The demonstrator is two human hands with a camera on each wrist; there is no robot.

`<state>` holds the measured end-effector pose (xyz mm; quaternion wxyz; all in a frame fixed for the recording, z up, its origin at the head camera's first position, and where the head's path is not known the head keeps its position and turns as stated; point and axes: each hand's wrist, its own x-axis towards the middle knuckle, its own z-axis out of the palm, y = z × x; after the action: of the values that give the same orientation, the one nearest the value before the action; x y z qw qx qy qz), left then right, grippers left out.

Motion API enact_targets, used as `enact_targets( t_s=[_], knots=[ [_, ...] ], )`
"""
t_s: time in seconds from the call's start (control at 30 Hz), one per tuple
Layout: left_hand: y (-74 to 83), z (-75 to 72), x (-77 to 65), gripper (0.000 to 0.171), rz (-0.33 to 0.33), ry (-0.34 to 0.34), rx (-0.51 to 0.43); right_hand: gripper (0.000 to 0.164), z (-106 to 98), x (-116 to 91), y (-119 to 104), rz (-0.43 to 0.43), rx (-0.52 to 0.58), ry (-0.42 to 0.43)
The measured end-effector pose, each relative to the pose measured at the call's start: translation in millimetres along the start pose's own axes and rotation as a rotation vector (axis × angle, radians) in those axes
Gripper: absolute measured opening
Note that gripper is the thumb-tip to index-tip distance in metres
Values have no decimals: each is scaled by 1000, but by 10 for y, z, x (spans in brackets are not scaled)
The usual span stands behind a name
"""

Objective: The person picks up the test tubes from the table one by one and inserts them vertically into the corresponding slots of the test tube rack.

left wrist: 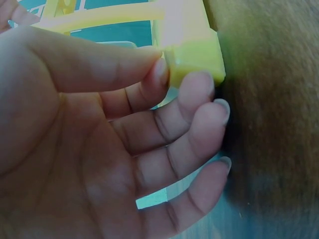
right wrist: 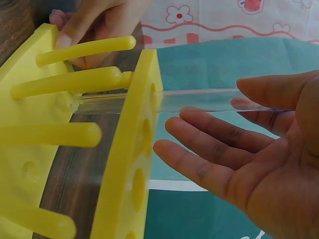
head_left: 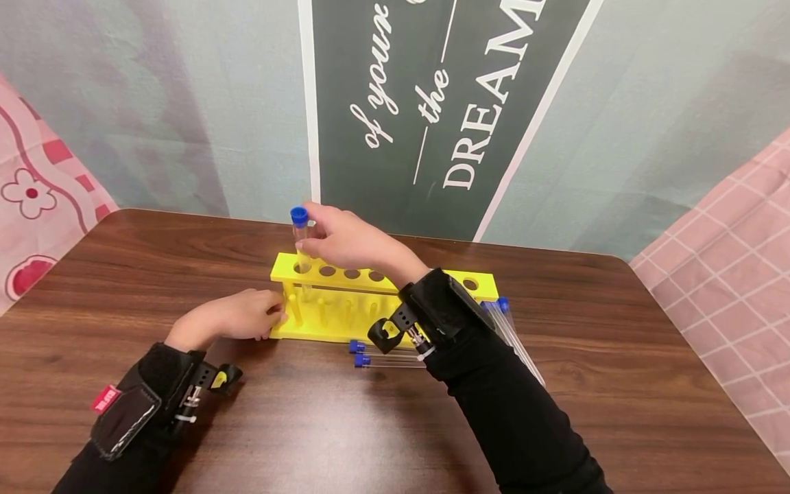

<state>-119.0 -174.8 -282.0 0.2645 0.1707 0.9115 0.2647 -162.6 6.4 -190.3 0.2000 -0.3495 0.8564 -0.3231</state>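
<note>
Blue-capped tube (right wrist: 192, 101) | upright, pinched between right fingers (head_left: 322, 214) | left fingers (left wrist: 207, 122) gripping yellow rack (head_left: 339, 280)

Looking like an improvised tabletop set-up, room type not showing clearly. Wood-grain table (head_left: 296, 418) is lying below the right hand (head_left: 348, 239); lettered cloth (head_left: 401, 130) is hanging beyond it.

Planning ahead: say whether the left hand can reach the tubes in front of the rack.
Likely yes: the left hand need only release the rack and cross bare table to their caps.
</note>
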Motion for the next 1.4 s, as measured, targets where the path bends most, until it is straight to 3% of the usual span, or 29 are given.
enact_targets(
  t_s=[0.5, 1.0, 1.23, 1.4],
  knots=[
    [-1, 7, -1, 15, 14, -4, 8, 12, 41, -6, 5, 77, -10, -47],
    [-5, 8, -5, 15, 8, 5, 1, 19, 46, -35, 18, 96, -9, -36],
    [-20, 25, 4, 17, 55, 28, 34, 28, -7, -129, 46, 91, -13, -30],
    [-26, 32, 6, 16, 47, 29, 29, 28, -32, -217, 55, 72, -67, -25]
  ],
)
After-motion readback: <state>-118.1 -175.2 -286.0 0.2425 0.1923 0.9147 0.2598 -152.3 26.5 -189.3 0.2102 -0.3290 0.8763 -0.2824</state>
